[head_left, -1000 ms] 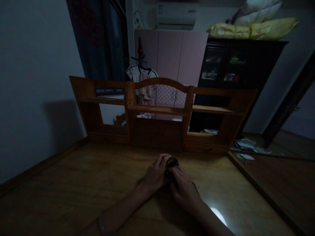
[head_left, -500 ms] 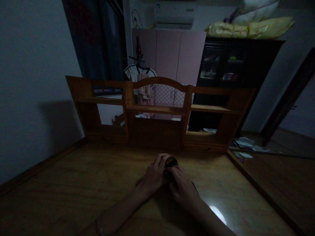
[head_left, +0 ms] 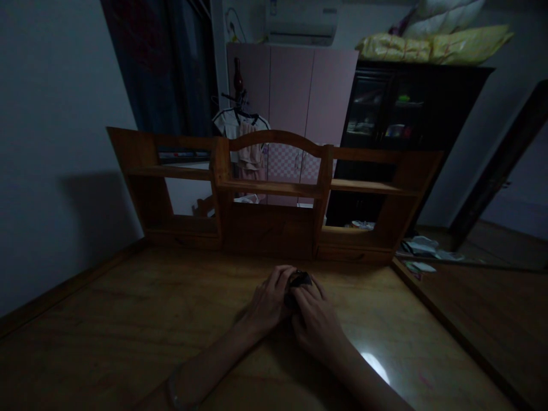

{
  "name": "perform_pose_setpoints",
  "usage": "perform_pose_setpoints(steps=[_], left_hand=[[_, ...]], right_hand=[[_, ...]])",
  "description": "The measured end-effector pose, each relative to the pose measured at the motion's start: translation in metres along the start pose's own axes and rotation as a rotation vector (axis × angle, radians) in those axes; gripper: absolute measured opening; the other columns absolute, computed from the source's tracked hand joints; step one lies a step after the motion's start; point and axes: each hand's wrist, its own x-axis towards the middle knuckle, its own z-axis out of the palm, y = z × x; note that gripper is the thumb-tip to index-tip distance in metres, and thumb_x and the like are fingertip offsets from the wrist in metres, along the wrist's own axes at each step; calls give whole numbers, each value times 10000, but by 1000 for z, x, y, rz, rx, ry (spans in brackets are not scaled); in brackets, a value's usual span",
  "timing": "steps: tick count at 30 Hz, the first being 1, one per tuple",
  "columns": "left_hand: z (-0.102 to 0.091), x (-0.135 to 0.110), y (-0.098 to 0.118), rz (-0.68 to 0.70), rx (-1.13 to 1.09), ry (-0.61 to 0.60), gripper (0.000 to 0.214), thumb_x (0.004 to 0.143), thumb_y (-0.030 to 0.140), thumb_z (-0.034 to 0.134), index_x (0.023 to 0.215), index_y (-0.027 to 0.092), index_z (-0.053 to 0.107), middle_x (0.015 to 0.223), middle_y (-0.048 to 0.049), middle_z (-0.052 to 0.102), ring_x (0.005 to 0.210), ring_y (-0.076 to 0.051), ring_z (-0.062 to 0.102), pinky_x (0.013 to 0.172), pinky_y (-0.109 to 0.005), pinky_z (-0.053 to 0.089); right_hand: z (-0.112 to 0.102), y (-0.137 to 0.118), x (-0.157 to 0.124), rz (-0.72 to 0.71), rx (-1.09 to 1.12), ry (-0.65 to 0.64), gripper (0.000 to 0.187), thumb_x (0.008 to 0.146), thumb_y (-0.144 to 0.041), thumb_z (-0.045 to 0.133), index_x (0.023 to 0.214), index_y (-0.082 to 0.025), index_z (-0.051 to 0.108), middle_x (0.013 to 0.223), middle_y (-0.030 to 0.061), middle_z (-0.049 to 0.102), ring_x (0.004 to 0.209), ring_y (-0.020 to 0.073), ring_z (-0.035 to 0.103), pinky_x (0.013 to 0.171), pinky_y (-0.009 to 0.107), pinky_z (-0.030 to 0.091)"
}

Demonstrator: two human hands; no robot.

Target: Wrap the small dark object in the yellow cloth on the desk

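Low over the wooden desk top [head_left: 141,308], both hands meet around a small dark object [head_left: 299,281]. It looks black and rounded, but the dim light and my fingers hide its kind. My left hand [head_left: 268,299] is closed around its left side, fingers curled over the top. From the right, my right hand [head_left: 317,314] presses bent fingers onto its black upper face. Whether a separate black piece lies under those fingers I cannot tell. A thin band [head_left: 173,393] circles my left wrist.
A wooden shelf unit [head_left: 269,185] with several compartments stands along the desk's far edge. The desk has a raised right edge [head_left: 445,322], and a wall [head_left: 55,188] borders it on the left. Behind are pink wardrobes [head_left: 291,85] and a dark cabinet [head_left: 422,108].
My right hand's fingers have shifted over the object, and more black surface shows between the hands. A dark strip beside my right hand is no longer visible. My left hand stays nearly still.
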Motion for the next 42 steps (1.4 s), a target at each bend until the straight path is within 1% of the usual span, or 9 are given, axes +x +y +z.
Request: perform_pose_setpoints(steps=[3, 5, 8, 10, 12, 16, 22, 34, 42], left_hand=[[0, 0, 1, 30, 10, -8, 628, 795, 197, 597, 1355, 282, 325, 1345, -63, 440, 1168, -237, 518, 926, -364, 489], [0, 0, 0, 41, 5, -2, 647, 787, 190, 602, 1361, 284, 318, 1355, -63, 431, 1187, -236, 506, 934, -360, 487], [2, 1, -1, 28, -16, 34, 649, 776, 200, 617, 1352, 273, 328, 1342, -69, 437, 1169, -232, 518, 939, -363, 489], [2, 1, -3, 23, -37, 50, 655, 763, 243, 653, 1338, 259, 340, 1327, -75, 445, 1159, -234, 523, 939, -367, 492], [3, 1, -4, 34, -55, 59, 674, 745, 294, 691, 1325, 249, 352, 1313, -81, 453, 1162, -240, 521, 940, -371, 493], [4, 1, -5, 52, -74, 53, 683, 739, 335, 705, 1321, 250, 359, 1302, -84, 458, 1154, -246, 527, 945, -382, 489], [4, 1, -4, 27, -69, 18, 708, 726, 326, 721, 1327, 272, 352, 1313, -72, 454, 1152, -248, 527, 938, -383, 485], [4, 1, 0, -33, -73, -2, 607, 749, 254, 656, 1293, 267, 387, 1274, -59, 473, 1100, -237, 552, 898, -358, 496], [3, 1, -1, -37, -65, -27, 645, 734, 241, 662, 1305, 280, 364, 1274, -51, 470, 1078, -233, 562, 890, -358, 501]], right_hand=[[0, -3, 0, 1, -60, 36, 393, 757, -88, 520, 1139, -184, 531, 1110, 91, 612, 1153, 268, 496, 1179, 537, 158], [1, -5, 0, 1, -70, 56, 485, 748, -76, 508, 1225, -159, 488, 1194, 112, 584, 1216, 277, 456, 1186, 544, 141], [3, -4, -2, -24, -34, 81, 663, 704, -51, 494, 1353, -107, 366, 1313, 144, 516, 1320, 291, 357, 1184, 559, 149], [4, -2, -4, -38, 24, 85, 710, 688, -41, 484, 1377, -106, 327, 1362, 147, 473, 1362, 289, 301, 1174, 561, 185], [4, 2, -6, -26, 101, 76, 685, 691, -34, 476, 1356, -133, 346, 1390, 138, 441, 1370, 274, 296, 1155, 531, 254], [4, 7, -11, 36, 257, 40, 622, 694, -17, 463, 1288, -186, 386, 1416, 117, 407, 1326, 239, 378, 1105, 445, 354], [6, 9, -10, 51, 347, 55, 591, 687, -10, 461, 1239, -214, 400, 1386, 107, 437, 1295, 237, 417, 1084, 425, 362], [6, 8, -8, 68, 312, 24, 632, 697, -24, 461, 1299, -212, 411, 1358, 109, 458, 1288, 244, 420, 1085, 449, 361], [9, 10, -8, 60, 298, 34, 620, 708, -25, 462, 1299, -206, 421, 1372, 114, 453, 1298, 248, 414, 1091, 450, 358]])
